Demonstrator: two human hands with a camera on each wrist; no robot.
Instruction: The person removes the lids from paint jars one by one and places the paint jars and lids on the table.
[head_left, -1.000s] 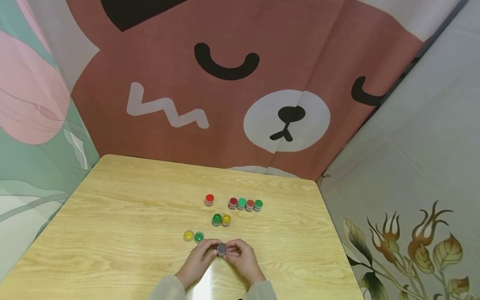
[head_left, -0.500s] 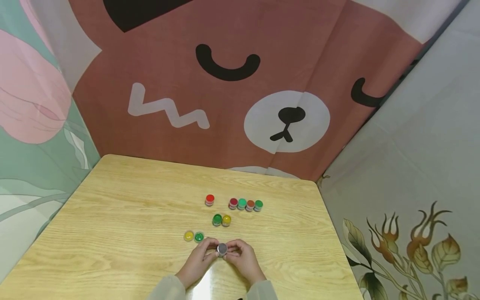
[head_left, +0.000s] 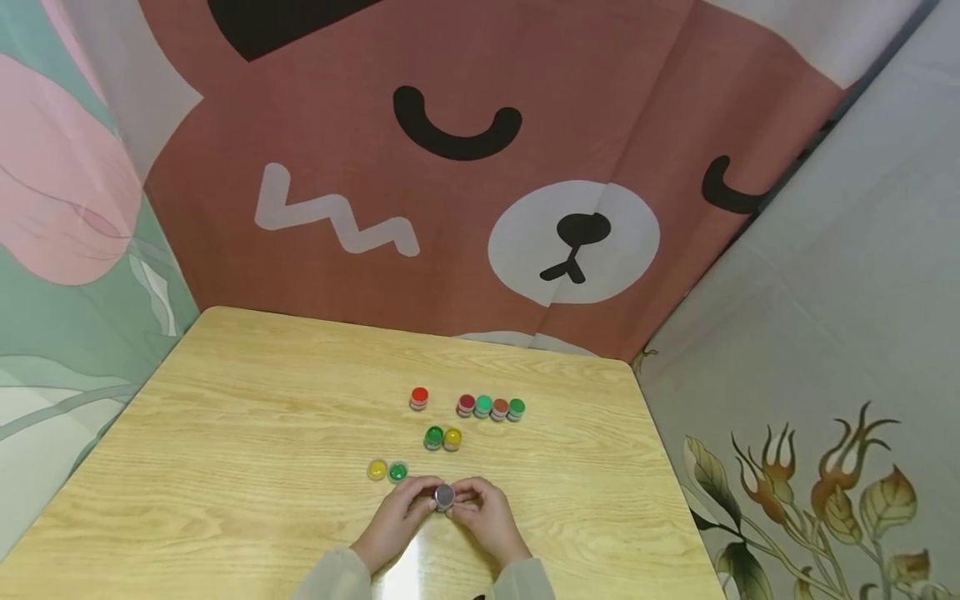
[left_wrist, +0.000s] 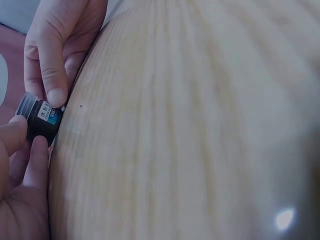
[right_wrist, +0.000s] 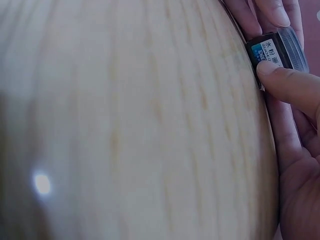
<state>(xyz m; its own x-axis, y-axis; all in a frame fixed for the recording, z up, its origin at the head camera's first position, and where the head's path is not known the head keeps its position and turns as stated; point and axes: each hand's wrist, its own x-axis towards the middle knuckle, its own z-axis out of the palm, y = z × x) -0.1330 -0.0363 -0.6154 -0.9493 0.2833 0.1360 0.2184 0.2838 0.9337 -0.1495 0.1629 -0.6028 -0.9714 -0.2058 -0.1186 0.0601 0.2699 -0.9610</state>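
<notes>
Between both hands, close over the wooden table, is a small black gouache paint jar [head_left: 444, 497] with a ridged clear lid [right_wrist: 294, 50] and a white-and-blue label [left_wrist: 48, 113]. My left hand [head_left: 393, 523] grips it from the left, thumb against the lid side and a fingertip by the dark body. From the right, my right hand [head_left: 489, 523] holds it with the thumb pressed on the label. Just beyond the left fingers lie a round yellow piece [head_left: 377, 470] and a green one [head_left: 397, 472], like paint-filled lids, side by side.
Behind the hands stand a green paint jar [head_left: 434, 437] and a yellow one [head_left: 452, 439], touching. Farther back is a lone red jar [head_left: 419, 398], with a row of several jars [head_left: 483, 406] to its right. Printed cloths [head_left: 450, 275] hang round the wooden table [head_left: 247, 433].
</notes>
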